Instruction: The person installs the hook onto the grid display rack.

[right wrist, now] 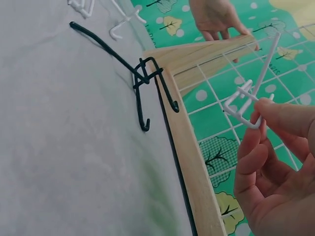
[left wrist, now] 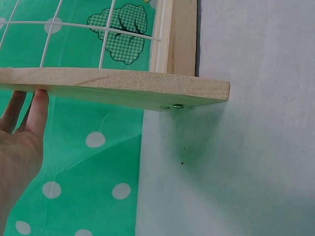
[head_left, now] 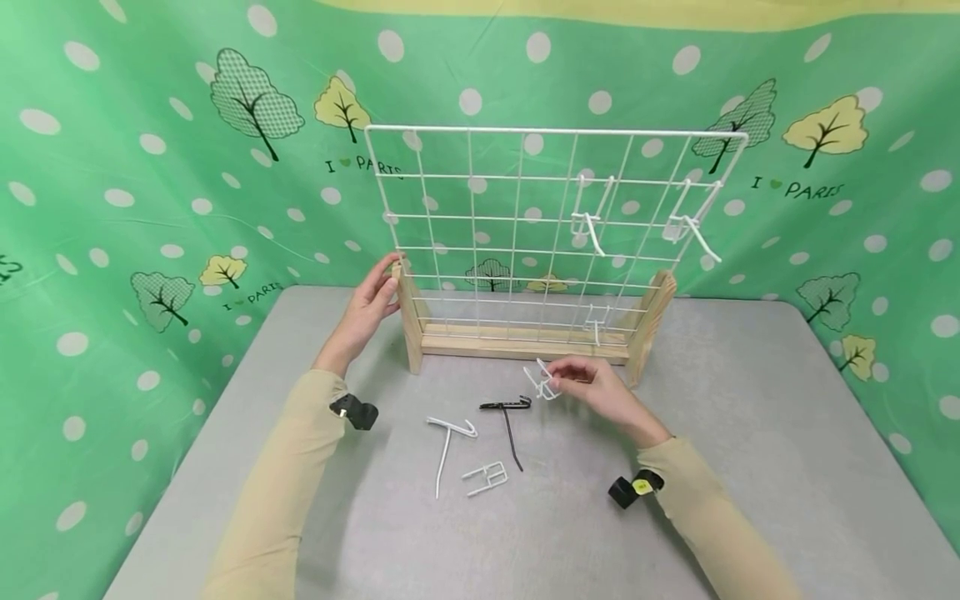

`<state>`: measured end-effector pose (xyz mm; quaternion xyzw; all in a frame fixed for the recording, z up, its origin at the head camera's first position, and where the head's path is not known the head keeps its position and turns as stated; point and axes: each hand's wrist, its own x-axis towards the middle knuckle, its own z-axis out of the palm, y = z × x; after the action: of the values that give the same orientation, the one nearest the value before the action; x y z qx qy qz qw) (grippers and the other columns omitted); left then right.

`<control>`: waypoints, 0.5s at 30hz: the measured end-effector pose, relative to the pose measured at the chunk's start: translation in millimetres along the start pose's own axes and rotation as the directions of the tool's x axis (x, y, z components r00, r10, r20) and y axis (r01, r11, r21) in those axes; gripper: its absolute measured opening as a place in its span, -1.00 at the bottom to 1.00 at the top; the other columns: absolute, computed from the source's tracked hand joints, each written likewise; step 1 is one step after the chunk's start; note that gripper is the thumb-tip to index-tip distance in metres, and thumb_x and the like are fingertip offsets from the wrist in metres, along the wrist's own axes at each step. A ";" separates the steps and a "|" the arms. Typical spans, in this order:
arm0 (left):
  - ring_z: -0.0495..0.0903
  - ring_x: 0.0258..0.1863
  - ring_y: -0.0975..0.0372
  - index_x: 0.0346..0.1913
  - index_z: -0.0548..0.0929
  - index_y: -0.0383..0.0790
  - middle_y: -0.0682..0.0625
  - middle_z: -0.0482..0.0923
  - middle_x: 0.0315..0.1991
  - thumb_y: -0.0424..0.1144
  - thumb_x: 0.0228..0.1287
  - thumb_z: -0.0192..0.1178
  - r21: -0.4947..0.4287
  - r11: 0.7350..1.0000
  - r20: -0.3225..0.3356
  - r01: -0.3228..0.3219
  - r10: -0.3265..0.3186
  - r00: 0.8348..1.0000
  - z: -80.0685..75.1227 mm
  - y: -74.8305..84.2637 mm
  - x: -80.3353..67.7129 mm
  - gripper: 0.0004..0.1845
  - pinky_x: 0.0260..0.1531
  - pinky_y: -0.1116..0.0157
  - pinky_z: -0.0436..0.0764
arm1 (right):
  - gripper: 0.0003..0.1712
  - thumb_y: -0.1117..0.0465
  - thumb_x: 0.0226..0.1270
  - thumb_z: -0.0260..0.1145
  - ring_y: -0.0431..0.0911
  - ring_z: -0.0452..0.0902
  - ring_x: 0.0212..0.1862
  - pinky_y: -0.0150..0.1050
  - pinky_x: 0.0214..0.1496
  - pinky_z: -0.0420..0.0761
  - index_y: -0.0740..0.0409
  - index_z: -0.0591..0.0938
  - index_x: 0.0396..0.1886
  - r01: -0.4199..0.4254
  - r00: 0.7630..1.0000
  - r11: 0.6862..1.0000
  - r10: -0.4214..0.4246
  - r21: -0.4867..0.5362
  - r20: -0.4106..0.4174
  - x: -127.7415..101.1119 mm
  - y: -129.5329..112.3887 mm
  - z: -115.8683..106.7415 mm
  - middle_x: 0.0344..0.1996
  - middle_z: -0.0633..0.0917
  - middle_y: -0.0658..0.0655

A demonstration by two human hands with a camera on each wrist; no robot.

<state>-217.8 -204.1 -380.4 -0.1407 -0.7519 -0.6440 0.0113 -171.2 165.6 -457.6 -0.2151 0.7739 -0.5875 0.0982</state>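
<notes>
Shows a green curtain beyond the left edge of the gray table, then a strip of tabletop reaching to the left hand. Touches the outer face of the left post with that hand, near the top, fingers fairly straight. Continues rightward into the wire grid, standing over a wooden base close to the table's far edge. Lays out, on the near side, a loose hook, white; nearer and just right, a flat bracket; farther again, a black hook. Leaves gaps between all three, and more tabletop right of the bracket. Pinches the held hook, white, narrowly between thumb and forefinger of the right hand, raised off the table, right of the black hook and before the base's near edge. Has a middle hook hung high on the grid, a low hook beneath, and a right hook poking past the grid's right edge. Ends with the right post, then wide tabletop out to the right edge.
</notes>
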 end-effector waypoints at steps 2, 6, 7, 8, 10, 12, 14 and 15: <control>0.17 0.36 -0.15 0.49 0.07 -0.28 -0.37 0.12 0.39 -0.31 0.58 -0.20 0.000 1.000 0.000 -0.001 0.001 1.000 0.6 0.1 0.1 -0.50 0.25 -0.11 0.32 | -0.77 0.44 0.26 0.32 -0.11 0.56 -0.32 -0.24 -0.31 0.61 0.46 0.63 -0.10 -0.002 1.000 1.000 0.002 0.005 -0.020 1.0 -1.3 0.3 -0.26 0.67 0.33; 0.17 0.36 -0.15 0.49 0.07 -0.28 -0.36 0.12 0.39 -0.31 0.58 -0.20 0.000 1.000 0.001 0.000 0.000 1.000 1.0 0.1 -0.1 -0.49 0.25 -0.11 0.32 | -0.78 0.42 0.28 0.31 -0.06 0.50 -0.40 -0.32 -0.43 0.53 0.45 0.63 -0.11 -0.008 0.999 1.000 0.009 0.026 -0.051 3.4 -5.8 1.3 -0.30 0.65 0.36; 0.16 0.36 -0.14 0.49 0.07 -0.28 -0.36 0.13 0.39 -0.31 0.58 -0.20 0.000 1.000 0.002 -0.001 0.001 1.000 0.9 0.1 -0.2 -0.49 0.25 -0.11 0.32 | -0.78 0.41 0.28 0.31 -0.04 0.48 -0.42 -0.32 -0.45 0.51 0.45 0.63 -0.11 -0.012 0.998 0.999 0.014 0.033 -0.059 4.0 -6.9 1.7 -0.31 0.65 0.35; 0.17 0.36 -0.14 0.49 0.07 -0.28 -0.36 0.13 0.39 -0.31 0.58 -0.21 0.001 1.000 0.001 0.001 -0.001 1.000 0.6 -0.1 -0.4 -0.49 0.25 -0.11 0.32 | -0.77 0.40 0.29 0.31 -0.02 0.47 -0.43 -0.34 -0.46 0.49 0.46 0.62 -0.10 -0.015 0.997 0.999 0.018 0.041 -0.069 4.7 -7.8 2.1 -0.32 0.65 0.33; 0.17 0.36 -0.14 0.49 0.06 -0.27 -0.37 0.14 0.38 -0.30 0.58 -0.21 0.004 1.000 0.001 0.002 -0.002 1.000 0.2 -0.3 -0.6 -0.49 0.25 -0.10 0.32 | -0.76 0.39 0.30 0.31 -0.03 0.46 -0.42 -0.38 -0.45 0.48 0.47 0.61 -0.09 -0.025 0.995 0.998 0.030 0.055 -0.091 6.1 -9.7 3.3 -0.33 0.66 0.25; 0.17 0.35 -0.14 0.49 0.07 -0.26 -0.37 0.14 0.37 -0.29 0.58 -0.20 0.008 1.000 -0.001 0.005 -0.005 1.000 -0.2 -0.3 -0.8 -0.49 0.25 -0.10 0.32 | -0.75 0.39 0.30 0.31 -0.04 0.48 -0.39 -0.40 -0.43 0.48 0.48 0.60 -0.08 -0.030 0.993 0.997 0.038 0.065 -0.113 7.4 -11.7 4.7 -0.33 0.66 0.18; 0.17 0.35 -0.14 0.49 0.06 -0.25 -0.37 0.14 0.38 -0.28 0.58 -0.20 0.011 1.000 0.000 0.009 -0.009 1.000 -0.3 -0.4 -0.7 -0.49 0.26 -0.09 0.32 | -0.72 0.38 0.29 0.32 -0.02 0.50 -0.36 -0.40 -0.41 0.50 0.50 0.59 -0.07 -0.034 0.990 0.997 0.043 0.071 -0.131 8.4 -14.0 6.1 -0.32 0.65 0.15; 0.17 0.35 -0.14 0.49 0.06 -0.25 -0.37 0.14 0.38 -0.28 0.58 -0.20 0.011 1.000 0.000 0.010 -0.010 1.000 -0.3 -0.3 -0.6 -0.49 0.26 -0.09 0.32 | -0.72 0.38 0.29 0.32 -0.03 0.51 -0.35 -0.40 -0.41 0.51 0.50 0.59 -0.07 -0.031 0.990 0.997 0.041 0.074 -0.138 9.2 -15.1 6.7 -0.32 0.65 0.16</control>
<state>-217.4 -204.6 -380.8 -0.1369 -0.7562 -0.6398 0.0089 -173.4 152.4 -444.3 -0.1558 0.7613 -0.6264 0.0623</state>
